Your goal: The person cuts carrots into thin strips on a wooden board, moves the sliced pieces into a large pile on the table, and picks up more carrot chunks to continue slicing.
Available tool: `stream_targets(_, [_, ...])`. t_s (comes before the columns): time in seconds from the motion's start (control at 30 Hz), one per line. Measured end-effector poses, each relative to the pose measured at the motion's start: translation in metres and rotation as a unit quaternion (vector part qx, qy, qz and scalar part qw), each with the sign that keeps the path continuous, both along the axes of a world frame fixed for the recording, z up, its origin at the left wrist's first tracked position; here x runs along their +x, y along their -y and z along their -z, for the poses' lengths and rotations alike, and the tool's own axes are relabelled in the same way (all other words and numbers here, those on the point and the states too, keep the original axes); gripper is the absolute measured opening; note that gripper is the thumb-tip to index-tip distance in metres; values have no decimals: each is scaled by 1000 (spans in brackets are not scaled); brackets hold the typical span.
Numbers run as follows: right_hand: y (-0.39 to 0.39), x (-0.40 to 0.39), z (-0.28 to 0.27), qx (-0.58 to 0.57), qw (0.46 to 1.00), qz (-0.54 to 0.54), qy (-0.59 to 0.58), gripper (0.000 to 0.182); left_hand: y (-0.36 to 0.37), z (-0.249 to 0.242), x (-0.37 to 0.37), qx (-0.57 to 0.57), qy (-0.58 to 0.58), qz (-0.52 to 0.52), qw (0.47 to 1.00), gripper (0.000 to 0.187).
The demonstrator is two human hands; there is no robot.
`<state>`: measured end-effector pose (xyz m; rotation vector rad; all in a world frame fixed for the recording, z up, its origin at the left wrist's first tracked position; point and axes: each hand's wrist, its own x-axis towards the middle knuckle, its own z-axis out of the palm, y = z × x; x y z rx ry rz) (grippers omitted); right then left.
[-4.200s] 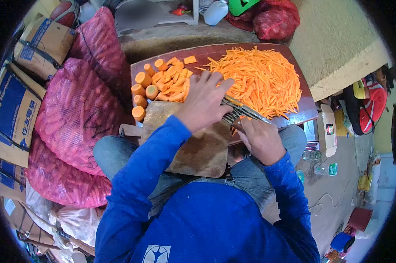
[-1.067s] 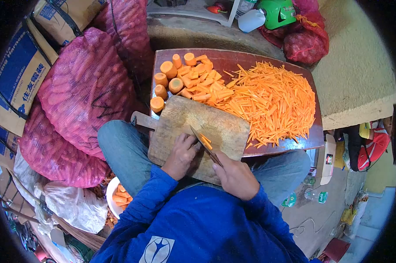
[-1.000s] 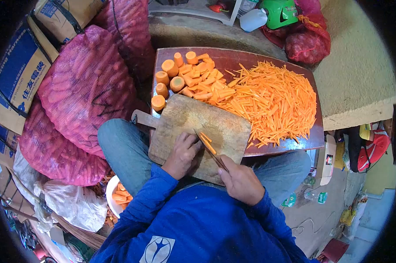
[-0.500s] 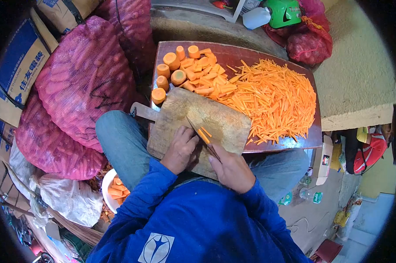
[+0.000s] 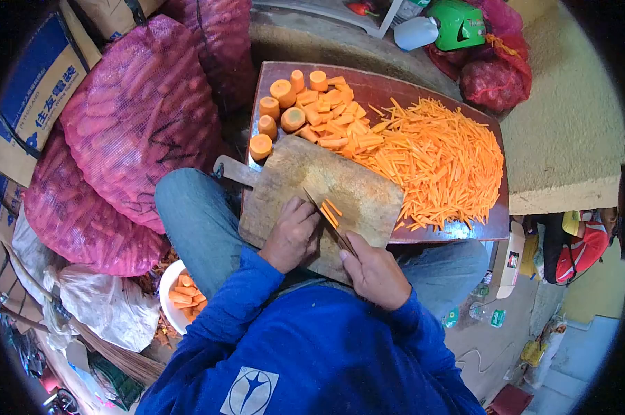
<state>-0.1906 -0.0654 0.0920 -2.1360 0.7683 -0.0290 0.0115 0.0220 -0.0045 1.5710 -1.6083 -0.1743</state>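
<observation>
A wooden cutting board (image 5: pixel 305 176) rests across my lap, overlapping a dark red tray (image 5: pixel 388 86). My right hand (image 5: pixel 375 270) grips a knife (image 5: pixel 330 221) whose blade lies on the board with a few carrot strips (image 5: pixel 330 211) on it. My left hand (image 5: pixel 292 235) presses down on the board just left of the blade; whatever is under its fingers is hidden. On the tray lie thick carrot rounds (image 5: pixel 282 111), carrot slabs (image 5: pixel 340 124) and a big heap of thin carrot sticks (image 5: pixel 440 162).
Red mesh sacks (image 5: pixel 133 117) of carrots and cardboard boxes (image 5: pixel 39 76) crowd the left. A white bowl (image 5: pixel 178 304) with carrot pieces sits on the floor by my left leg. A green object (image 5: pixel 458 24) and white jug (image 5: pixel 420 31) stand beyond the tray.
Earlier my left hand was up at the carrot pile by the tray; now both hands are at the board's near edge. In the last second only the knife shifted slightly.
</observation>
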Motion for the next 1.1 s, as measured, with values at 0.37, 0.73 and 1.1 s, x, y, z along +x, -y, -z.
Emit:
stream_targets(0.37, [4,9,11,-42,997,-8,61,32,1,5,-1,-17,12,-9,1000,29])
stream_targets(0.73, [2,11,19,-16,998,13,63,35,1,4,-2,-17,10,-26,999,20])
stream_targets(1.1, [-11,-13,10,75,995,31,64,37,7,-11,4,-105,-99,-136,980,8])
